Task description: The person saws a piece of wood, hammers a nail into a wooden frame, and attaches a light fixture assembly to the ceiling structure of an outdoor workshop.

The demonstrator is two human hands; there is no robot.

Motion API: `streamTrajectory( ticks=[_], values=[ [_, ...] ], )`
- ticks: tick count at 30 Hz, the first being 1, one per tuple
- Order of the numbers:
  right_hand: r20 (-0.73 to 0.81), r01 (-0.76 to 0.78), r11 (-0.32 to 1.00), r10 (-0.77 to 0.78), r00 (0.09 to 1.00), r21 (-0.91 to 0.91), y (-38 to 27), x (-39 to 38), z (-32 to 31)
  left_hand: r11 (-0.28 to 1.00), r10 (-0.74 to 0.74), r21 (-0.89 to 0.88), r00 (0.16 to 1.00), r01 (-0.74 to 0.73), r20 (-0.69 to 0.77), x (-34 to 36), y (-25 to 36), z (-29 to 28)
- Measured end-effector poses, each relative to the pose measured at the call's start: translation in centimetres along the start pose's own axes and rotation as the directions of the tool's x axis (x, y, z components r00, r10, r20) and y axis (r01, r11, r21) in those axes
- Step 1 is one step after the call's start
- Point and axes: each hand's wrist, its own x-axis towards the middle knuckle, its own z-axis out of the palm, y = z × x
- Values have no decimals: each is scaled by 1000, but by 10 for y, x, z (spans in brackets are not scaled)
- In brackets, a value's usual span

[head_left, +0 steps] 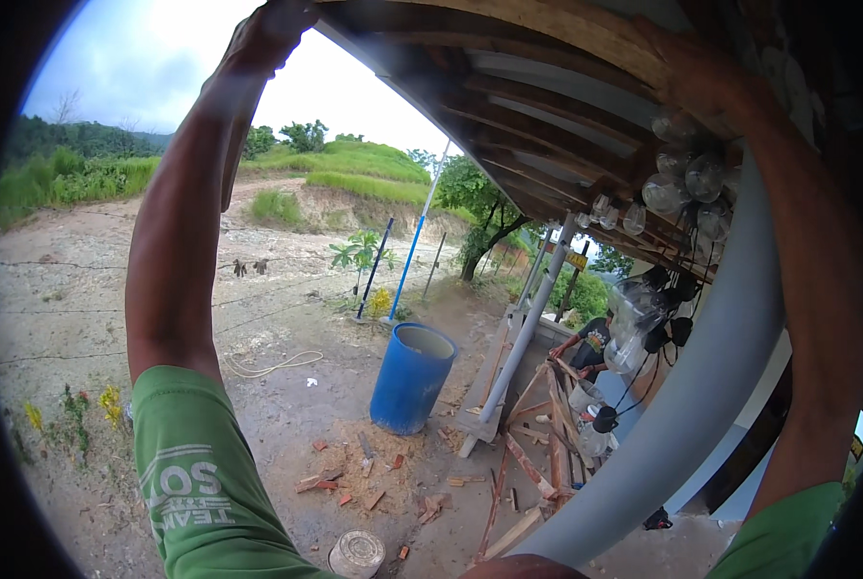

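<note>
Both my arms are raised overhead under a roof edge. My left hand [269,37] is closed at the top, by the left end of a pale wooden plank [557,24]; its fingers are dark and partly cut off by the frame. A narrow brown board [241,145] hangs down behind my left forearm. My right hand [697,79] is wrapped round the plank's right part. Below that hand hangs a cluster of clear light bulbs [665,193] on dark cords. A thick grey pipe-like post [687,405] curves down beside my right arm.
Wooden rafters [547,121] run under the roof. Below stand a blue barrel [414,378] and a pale round bucket lid [357,554], among brick pieces [320,481]. A co-worker [593,343] is by a pile of timber [552,434]. Barbed wire [65,311] crosses the left side.
</note>
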Motion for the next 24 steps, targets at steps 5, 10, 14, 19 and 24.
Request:
streamTrajectory(
  ticks=[5, 10, 14, 19, 24],
  values=[
    [68, -106, 994, 103, 992, 38, -13, -4, -9, 974, -11, -224, 975, -41, -223, -14, 21, -8],
    [34, -76, 997, 76, 997, 22, -13, -3, -6, 993, -46, -117, 982, 25, -182, 13, -1, -32],
    [-11, -76, 996, 75, 997, -36, -6, -6, 0, 993, -113, -38, 994, 113, 5, 1, 8, -42],
    [19, -54, 996, 55, 998, -69, -4, -5, -3, 980, -101, -170, 995, 100, 4, 5, -18, -25],
    [181, -148, 989, 143, 973, 16, -43, -13, -30, 980, -104, -162, 992, 115, 73, 6, -32, -28]
  ],
)
